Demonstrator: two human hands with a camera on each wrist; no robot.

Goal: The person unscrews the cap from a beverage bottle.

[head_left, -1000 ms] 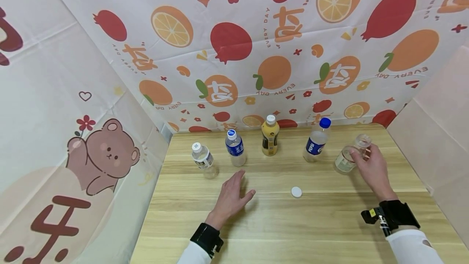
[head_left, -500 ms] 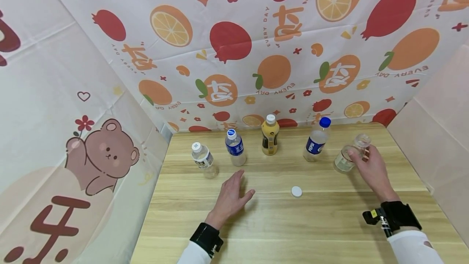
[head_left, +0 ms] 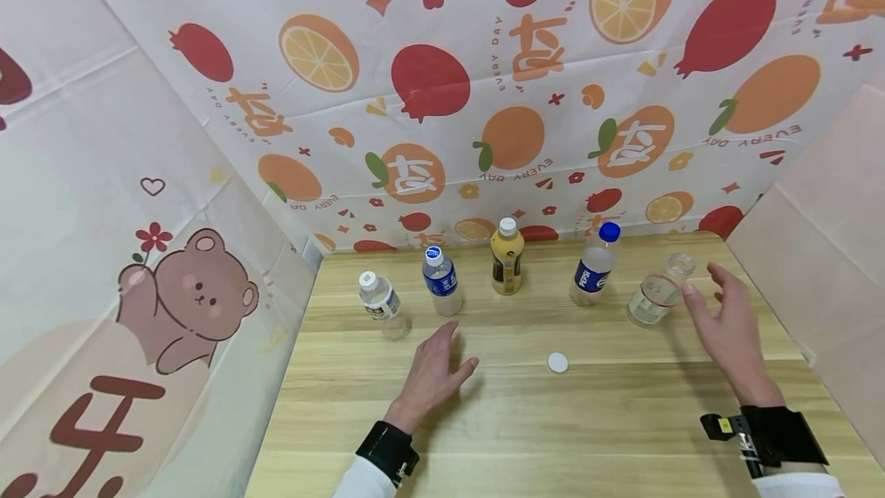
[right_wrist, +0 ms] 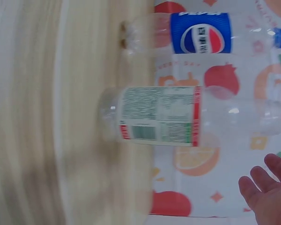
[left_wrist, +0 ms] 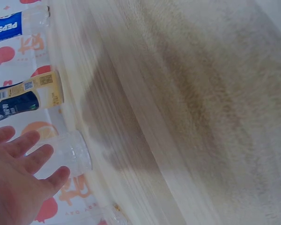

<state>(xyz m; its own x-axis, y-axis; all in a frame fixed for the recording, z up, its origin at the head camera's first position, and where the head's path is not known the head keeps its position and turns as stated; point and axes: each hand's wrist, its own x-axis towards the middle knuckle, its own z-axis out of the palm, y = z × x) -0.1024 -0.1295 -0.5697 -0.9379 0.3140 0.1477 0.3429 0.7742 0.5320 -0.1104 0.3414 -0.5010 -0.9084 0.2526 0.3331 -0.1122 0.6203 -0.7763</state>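
Note:
At the right of the head view stands a clear capless bottle (head_left: 653, 300) with a pale label. My right hand (head_left: 734, 329) is just to its right, thumb and fingers spread apart and holding nothing. In the right wrist view a gap shows between the fingers (right_wrist: 269, 180) and this bottle. My left hand (head_left: 430, 375) is low over the table, fingers extended and thumb out, with nothing in it. Nearest to it are a blue-labelled bottle (head_left: 442, 283) with a white-and-blue cap and a clear white-capped bottle (head_left: 382, 306). A loose white cap (head_left: 558, 363) lies on the table between the hands.
Along the back of the wooden table (head_left: 512, 436) also stand a yellow bottle (head_left: 508, 258) with a white cap and a Pepsi bottle (head_left: 594, 267) with a blue cap. A fruit-printed cloth (head_left: 442, 21) hangs behind them; more cloth walls the left and right sides.
My right hand has let go of the capless bottle and drawn back to the right, its fingers opening. The bottle stays standing. The left hand keeps its place.

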